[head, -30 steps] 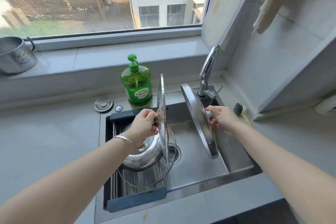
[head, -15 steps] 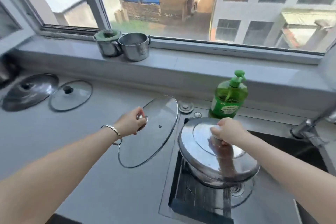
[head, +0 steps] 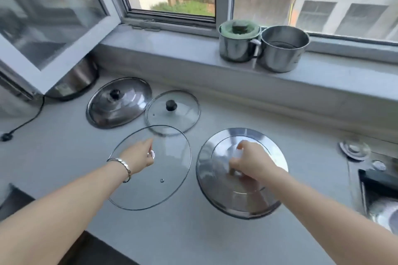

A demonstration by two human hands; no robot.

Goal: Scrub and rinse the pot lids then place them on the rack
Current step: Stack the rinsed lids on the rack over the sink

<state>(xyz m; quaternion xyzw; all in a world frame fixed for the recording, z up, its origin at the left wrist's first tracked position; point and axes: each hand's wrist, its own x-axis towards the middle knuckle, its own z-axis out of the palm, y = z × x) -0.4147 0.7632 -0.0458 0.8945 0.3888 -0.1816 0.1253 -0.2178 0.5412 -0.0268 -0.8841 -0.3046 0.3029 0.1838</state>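
My left hand (head: 137, 156) grips the knob of a large glass lid (head: 170, 170), held flat just over the grey counter. My right hand (head: 254, 162) grips the knob of a large steel lid (head: 217, 185), also held flat, to the right of the glass one. Behind them on the counter lie a dark steel lid (head: 122, 103) with a black knob and a small glass lid (head: 178, 114) with a black knob. The big glass lid's far rim overlaps the small glass lid in view.
The sink's corner (head: 379, 191) shows at the right edge, with a round metal cap (head: 354, 149) beside it. Two steel pots (head: 262, 46) stand on the window sill. An open window sash (head: 49, 28) juts over the counter's left, above a cooker (head: 75, 79) and its cord.
Both hands carried their lids left, from over the sink to over the counter, and turned them from upright to flat. The view swung left with them.
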